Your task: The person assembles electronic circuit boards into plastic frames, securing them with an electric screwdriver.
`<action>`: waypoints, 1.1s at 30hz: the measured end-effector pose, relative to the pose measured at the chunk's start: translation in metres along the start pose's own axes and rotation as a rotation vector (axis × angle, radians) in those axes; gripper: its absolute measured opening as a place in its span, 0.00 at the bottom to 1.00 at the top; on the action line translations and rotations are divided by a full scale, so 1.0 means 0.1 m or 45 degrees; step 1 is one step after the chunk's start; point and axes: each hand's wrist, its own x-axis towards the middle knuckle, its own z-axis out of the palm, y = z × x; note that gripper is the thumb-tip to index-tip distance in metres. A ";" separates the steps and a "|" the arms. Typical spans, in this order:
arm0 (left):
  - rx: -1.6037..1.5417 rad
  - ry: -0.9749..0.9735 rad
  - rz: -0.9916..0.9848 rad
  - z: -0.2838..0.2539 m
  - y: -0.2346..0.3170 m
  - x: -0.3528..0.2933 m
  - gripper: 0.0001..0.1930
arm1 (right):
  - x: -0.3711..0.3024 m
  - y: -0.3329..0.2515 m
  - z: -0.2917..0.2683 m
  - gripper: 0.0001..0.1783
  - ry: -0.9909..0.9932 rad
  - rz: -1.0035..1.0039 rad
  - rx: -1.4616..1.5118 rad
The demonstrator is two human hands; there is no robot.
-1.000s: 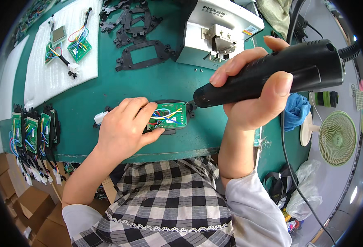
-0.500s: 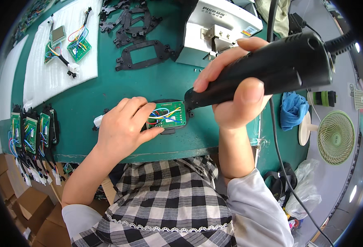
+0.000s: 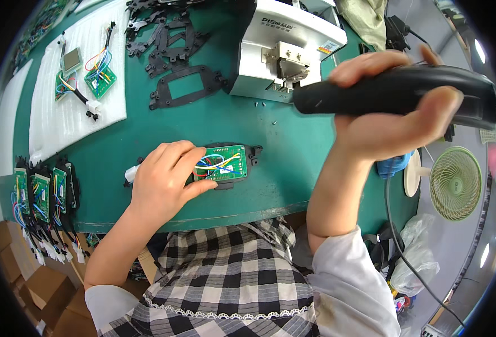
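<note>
My left hand (image 3: 163, 182) grips the left end of a green circuit board (image 3: 238, 160) lying in a black plastic frame (image 3: 253, 153) on the bench. Blue, yellow, white and red wires loop over the board. A white connector (image 3: 131, 174) shows just left of that hand. My right hand (image 3: 366, 132) is wrapped round a black electric screwdriver (image 3: 394, 92), held almost level. Its narrow front end is beside the outlet of a silver-white screw feeder (image 3: 259, 50). The bit itself cannot be made out. A few tiny screws (image 3: 274, 123) lie on the bench below the feeder.
Bare black frames (image 3: 189, 87) lie at the back. White foam (image 3: 110, 109) at left carries two wired boards. Several framed boards (image 3: 41, 194) stand at the left edge, wires hanging. At right are a blue cloth (image 3: 393, 166), a green fan (image 3: 456, 185) and a dangling cable (image 3: 397, 241).
My right hand has lifted the screwdriver away from the board's right corner and carried it right, to the screw feeder. My left hand still grips the board.
</note>
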 end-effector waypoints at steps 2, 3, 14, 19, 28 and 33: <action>0.027 0.065 0.034 0.02 0.02 0.05 0.26 | 0.25 0.00 -0.01 0.40 0.106 -0.180 -0.106; 0.022 0.067 0.040 0.03 0.03 0.07 0.26 | 0.32 0.00 0.00 0.40 0.081 -0.204 -0.157; 0.056 0.049 -0.010 0.01 -0.01 0.02 0.24 | 0.11 0.01 0.13 0.42 -0.151 -0.063 -0.166; 0.042 0.052 -0.008 0.03 -0.03 0.01 0.23 | -0.43 -0.09 0.04 0.42 -0.266 0.262 -0.041; -0.026 0.030 -0.031 0.03 -0.04 0.01 0.23 | -0.76 -0.08 0.12 0.42 -0.087 0.363 0.239; -0.046 0.029 -0.013 0.00 -0.07 0.00 0.23 | -0.78 -0.20 0.05 0.43 -0.415 0.419 0.104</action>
